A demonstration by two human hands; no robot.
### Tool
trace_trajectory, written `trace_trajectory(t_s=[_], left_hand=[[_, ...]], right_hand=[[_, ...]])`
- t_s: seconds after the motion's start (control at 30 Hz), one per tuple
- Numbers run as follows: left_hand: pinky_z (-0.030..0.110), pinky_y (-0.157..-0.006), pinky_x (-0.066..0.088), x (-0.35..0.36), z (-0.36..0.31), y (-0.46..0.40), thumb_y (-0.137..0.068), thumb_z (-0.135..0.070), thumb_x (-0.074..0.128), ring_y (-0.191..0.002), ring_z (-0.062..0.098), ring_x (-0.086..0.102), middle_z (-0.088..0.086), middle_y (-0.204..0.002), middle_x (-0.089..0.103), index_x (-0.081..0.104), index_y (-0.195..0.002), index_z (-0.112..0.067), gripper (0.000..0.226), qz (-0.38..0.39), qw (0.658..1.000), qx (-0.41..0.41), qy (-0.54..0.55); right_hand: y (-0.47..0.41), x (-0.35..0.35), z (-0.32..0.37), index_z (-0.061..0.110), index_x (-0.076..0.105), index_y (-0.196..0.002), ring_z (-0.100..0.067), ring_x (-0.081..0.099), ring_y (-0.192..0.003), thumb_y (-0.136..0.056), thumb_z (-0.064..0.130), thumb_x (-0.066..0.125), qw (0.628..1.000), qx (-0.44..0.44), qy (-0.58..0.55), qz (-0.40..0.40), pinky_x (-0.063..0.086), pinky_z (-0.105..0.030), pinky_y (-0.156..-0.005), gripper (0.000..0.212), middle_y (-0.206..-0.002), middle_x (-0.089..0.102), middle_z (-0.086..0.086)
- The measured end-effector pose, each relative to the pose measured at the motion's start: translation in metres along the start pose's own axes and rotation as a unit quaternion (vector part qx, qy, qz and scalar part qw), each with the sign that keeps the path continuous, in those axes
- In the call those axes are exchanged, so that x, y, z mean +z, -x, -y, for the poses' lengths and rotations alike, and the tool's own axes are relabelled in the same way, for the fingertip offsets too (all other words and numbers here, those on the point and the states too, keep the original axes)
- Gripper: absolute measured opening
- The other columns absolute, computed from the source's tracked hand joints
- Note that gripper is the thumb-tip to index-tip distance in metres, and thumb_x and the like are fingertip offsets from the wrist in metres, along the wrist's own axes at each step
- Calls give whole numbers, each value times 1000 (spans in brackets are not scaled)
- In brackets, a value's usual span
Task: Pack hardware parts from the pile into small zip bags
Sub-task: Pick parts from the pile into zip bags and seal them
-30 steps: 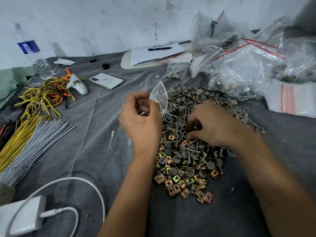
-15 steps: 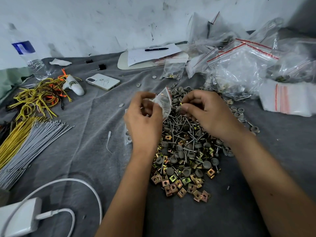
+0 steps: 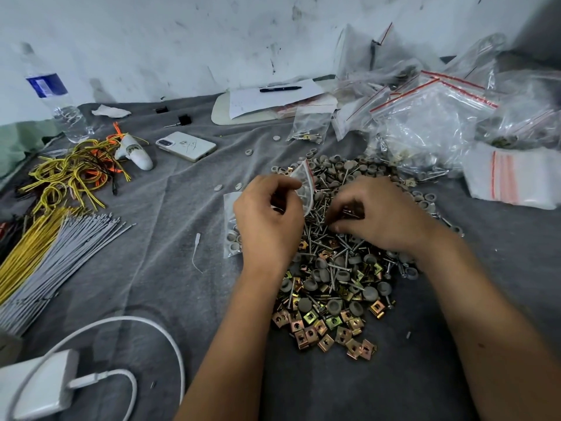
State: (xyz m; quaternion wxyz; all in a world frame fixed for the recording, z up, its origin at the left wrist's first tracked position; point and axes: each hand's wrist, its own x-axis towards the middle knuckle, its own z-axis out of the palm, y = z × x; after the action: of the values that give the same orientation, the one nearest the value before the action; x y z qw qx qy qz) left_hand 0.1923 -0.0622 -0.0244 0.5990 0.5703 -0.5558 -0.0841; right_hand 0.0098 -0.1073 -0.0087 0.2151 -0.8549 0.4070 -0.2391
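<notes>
Mostly grey cloth point(image 3: 170, 244) w/ hardware pile point(image 3: 340, 287), scuffed white wall point(image 3: 182, 41) behind.

No text, brand or number can be read anywhere on the table. The water bottle point(image 3: 51, 95) at the far left carries a blue label with a small pale patch, but its print is too blurred to make out. The white phone point(image 3: 185, 146) lying face down near it shows thin dark scribbled lines on its back that form no legible word. The sheet of paper point(image 3: 273, 97) under the black pen point(image 3: 280, 89) at the far middle bears faint marks, too small to read. The zip bags point(image 3: 431, 117) at the far right show only plain red seal stripes.
</notes>
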Motion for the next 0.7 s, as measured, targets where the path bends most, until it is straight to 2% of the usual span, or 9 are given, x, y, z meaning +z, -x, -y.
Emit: trace_trajectory(t_s=[0.1,0.2,0.4,0.47,0.57,0.63,0.7], left_hand=[[19,-70,52,1,1,-1,-87,-2,63,-74,8,67,-8,-82,72,79,-90,-17,22,0,1000,1,-6],[22,-70,54,1,2,-1,-86,-4,62,-75,8,67,-10,-82,71,78,-90,-18,22,0,1000,6,-8],[21,-71,53,1,4,-2,-85,-4,62,-76,8,67,-11,-82,71,78,-89,-20,23,1,1000,10,-12],[20,-70,52,1,3,-1,-85,-4,62,-76,8,67,-10,-82,71,79,-90,-19,23,6,1000,9,-11],[19,-70,52,0,1,-1,-86,-5,62,-76,7,67,-9,-82,72,79,-91,-17,21,12,1000,2,-10],[22,-71,54,-1,1,-1,-86,-5,62,-77,8,68,-9,-83,72,79,-91,-17,21,14,1000,1,-9],[29,-74,57,-2,1,-1,-86,-4,64,-79,9,68,-9,-84,73,80,-92,-16,21,22,1000,3,-11]], right_hand=[[1,-2,-3,44,71,-81,-5,45,-102,-76,47,85,992,42,74,94,36,-31,-88,15,-101,53,16],[-1,2,-3,37,76,-91,-14,38,-108,-76,51,84,984,69,113,123,38,-38,-93,22,-100,50,11],[0,3,-1,34,70,-84,-7,40,-103,-83,39,81,992,18,80,101,31,-30,-85,12,-97,53,18],[-1,3,0,36,66,-86,-5,44,-103,-87,36,78,993,10,64,96,36,-30,-87,12,-98,56,18],[0,0,3,33,64,-93,3,61,-94,-94,25,71,997,16,-67,24,49,-27,-83,11,-94,67,15],[1,-1,6,28,67,-97,1,68,-90,-96,19,70,990,23,-138,-25,53,-25,-82,9,-91,73,13],[0,-2,6,25,72,-102,0,70,-91,-96,17,70,985,28,-162,-52,53,-22,-84,10,-92,75,12]])
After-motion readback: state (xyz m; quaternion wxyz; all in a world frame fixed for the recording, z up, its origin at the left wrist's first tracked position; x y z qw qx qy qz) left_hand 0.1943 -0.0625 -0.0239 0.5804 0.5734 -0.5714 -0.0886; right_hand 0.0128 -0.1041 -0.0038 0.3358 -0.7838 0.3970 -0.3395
